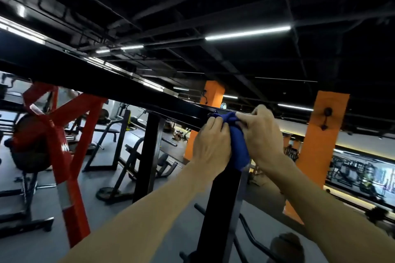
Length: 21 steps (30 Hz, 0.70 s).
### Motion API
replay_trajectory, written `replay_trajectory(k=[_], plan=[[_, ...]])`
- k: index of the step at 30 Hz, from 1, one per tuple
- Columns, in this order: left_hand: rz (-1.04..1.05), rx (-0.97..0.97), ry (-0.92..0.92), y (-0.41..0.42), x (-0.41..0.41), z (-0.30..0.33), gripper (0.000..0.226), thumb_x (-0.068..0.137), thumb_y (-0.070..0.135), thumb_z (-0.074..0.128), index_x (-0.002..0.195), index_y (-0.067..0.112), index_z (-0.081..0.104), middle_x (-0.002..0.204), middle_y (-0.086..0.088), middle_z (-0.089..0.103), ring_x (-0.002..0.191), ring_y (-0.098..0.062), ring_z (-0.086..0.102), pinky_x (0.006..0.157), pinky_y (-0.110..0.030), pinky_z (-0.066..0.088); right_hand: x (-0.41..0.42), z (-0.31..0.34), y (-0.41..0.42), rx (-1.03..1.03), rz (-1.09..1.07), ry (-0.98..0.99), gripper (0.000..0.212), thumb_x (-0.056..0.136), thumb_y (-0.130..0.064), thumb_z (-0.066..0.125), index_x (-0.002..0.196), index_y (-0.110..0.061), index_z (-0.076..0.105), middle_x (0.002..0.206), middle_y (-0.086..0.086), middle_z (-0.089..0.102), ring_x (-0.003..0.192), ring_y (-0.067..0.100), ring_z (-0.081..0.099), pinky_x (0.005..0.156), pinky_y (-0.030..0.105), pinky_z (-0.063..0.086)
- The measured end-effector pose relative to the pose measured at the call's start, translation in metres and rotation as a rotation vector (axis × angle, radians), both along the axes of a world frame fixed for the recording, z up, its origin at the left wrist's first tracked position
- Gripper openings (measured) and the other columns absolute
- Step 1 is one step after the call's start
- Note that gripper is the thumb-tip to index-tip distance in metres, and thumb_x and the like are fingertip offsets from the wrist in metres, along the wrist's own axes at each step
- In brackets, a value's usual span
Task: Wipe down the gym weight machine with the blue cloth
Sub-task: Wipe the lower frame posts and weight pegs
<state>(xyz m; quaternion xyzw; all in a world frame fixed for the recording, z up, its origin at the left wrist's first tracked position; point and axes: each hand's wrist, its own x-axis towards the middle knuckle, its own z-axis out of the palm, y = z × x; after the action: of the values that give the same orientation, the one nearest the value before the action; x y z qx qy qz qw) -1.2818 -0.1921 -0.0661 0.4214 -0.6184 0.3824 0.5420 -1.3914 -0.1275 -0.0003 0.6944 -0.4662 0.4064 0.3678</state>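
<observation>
The blue cloth point(239, 145) is bunched at the top corner of a black weight machine frame, where the overhead crossbeam point(136, 96) meets the upright post point(222, 203). My left hand point(210, 142) grips the cloth from the left, fingers curled over it against the post's top. From the right, my right hand point(264, 132) pinches the cloth's upper edge, and a tail of cloth hangs down between the two hands. Both arms reach up from the lower frame edge.
A second black upright point(149, 156) stands left of the post. A red plate-loaded machine point(62, 147) is at the far left. Orange pillars point(320, 145) rise behind. Black pegs point(245, 226) stick out low on the post. Benches and racks fill the grey floor.
</observation>
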Motion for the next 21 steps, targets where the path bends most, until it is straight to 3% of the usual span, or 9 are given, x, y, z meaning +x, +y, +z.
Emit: replay_trajectory(k=[2, 6, 8, 10, 14, 18, 21], plan=[[0.046, -0.008, -0.055, 0.008, -0.004, 0.011, 0.022, 0.083, 0.018, 0.058, 0.099, 0.01, 0.071, 0.095, -0.008, 0.067, 0.094, -0.026, 0.056, 0.084, -0.033, 0.05, 0.006, 0.02, -0.008, -0.04, -0.012, -0.047, 0.023, 0.099, -0.029, 0.059, 0.106, -0.014, 0.074, 0.095, 0.004, 0.046, 0.086, 0.016, 0.045, 0.064, 0.029, 0.039], [-0.054, -0.013, 0.033, 0.026, -0.007, 0.009, 0.014, 0.073, 0.02, 0.071, 0.081, 0.009, 0.071, 0.086, -0.008, 0.065, 0.082, -0.022, 0.061, 0.065, -0.026, 0.054, 0.004, 0.024, -0.011, -0.015, 0.038, -0.092, 0.022, 0.097, -0.027, 0.063, 0.101, -0.009, 0.075, 0.097, 0.004, 0.046, 0.084, 0.015, 0.047, 0.066, 0.027, 0.04], [-0.129, 0.008, 0.022, 0.016, -0.005, -0.01, 0.008, 0.082, 0.01, 0.063, 0.086, 0.005, 0.069, 0.095, -0.012, 0.062, 0.089, -0.026, 0.056, 0.072, -0.03, 0.053, -0.001, 0.011, -0.001, 0.004, 0.071, -0.064, 0.021, 0.097, -0.022, 0.063, 0.102, -0.005, 0.074, 0.098, 0.005, 0.045, 0.08, 0.016, 0.048, 0.065, 0.024, 0.042], [-0.15, 0.0, 0.008, 0.012, -0.003, -0.023, 0.021, 0.092, 0.007, 0.048, 0.093, 0.001, 0.068, 0.102, -0.015, 0.06, 0.093, -0.027, 0.052, 0.076, -0.032, 0.052, -0.005, -0.005, 0.013, 0.005, 0.094, -0.071, 0.019, 0.097, -0.017, 0.062, 0.104, -0.003, 0.073, 0.099, 0.006, 0.045, 0.076, 0.015, 0.046, 0.06, 0.016, 0.035], [-0.165, -0.03, 0.124, 0.036, -0.003, -0.043, 0.035, 0.108, 0.014, 0.034, 0.108, 0.0, 0.066, 0.112, -0.013, 0.06, 0.097, -0.023, 0.052, 0.084, -0.032, 0.048, -0.011, -0.056, 0.043, -0.108, 0.152, -0.162, 0.022, 0.092, -0.011, 0.067, 0.112, -0.003, 0.071, 0.102, 0.009, 0.05, 0.079, 0.014, 0.049, 0.064, 0.011, 0.036], [-0.088, 0.094, 0.256, 0.045, -0.01, -0.085, 0.03, 0.099, 0.032, 0.058, 0.104, 0.006, 0.07, 0.108, -0.008, 0.066, 0.1, -0.022, 0.061, 0.08, -0.031, 0.053, -0.016, -0.12, 0.032, -0.082, 0.079, -0.158, 0.028, 0.093, -0.011, 0.064, 0.117, 0.001, 0.067, 0.103, 0.01, 0.051, 0.082, 0.019, 0.051, 0.061, 0.026, 0.05], [-0.011, 0.311, 0.238, 0.042, -0.02, -0.096, 0.049, 0.094, 0.049, 0.058, 0.117, 0.008, 0.071, 0.127, -0.01, 0.064, 0.119, -0.029, 0.059, 0.097, -0.041, 0.052, -0.023, -0.137, 0.017, -0.13, -0.075, -0.196, 0.027, 0.096, -0.021, 0.062, 0.109, 0.0, 0.072, 0.101, 0.014, 0.051, 0.091, 0.025, 0.045, 0.065, 0.032, 0.045]])
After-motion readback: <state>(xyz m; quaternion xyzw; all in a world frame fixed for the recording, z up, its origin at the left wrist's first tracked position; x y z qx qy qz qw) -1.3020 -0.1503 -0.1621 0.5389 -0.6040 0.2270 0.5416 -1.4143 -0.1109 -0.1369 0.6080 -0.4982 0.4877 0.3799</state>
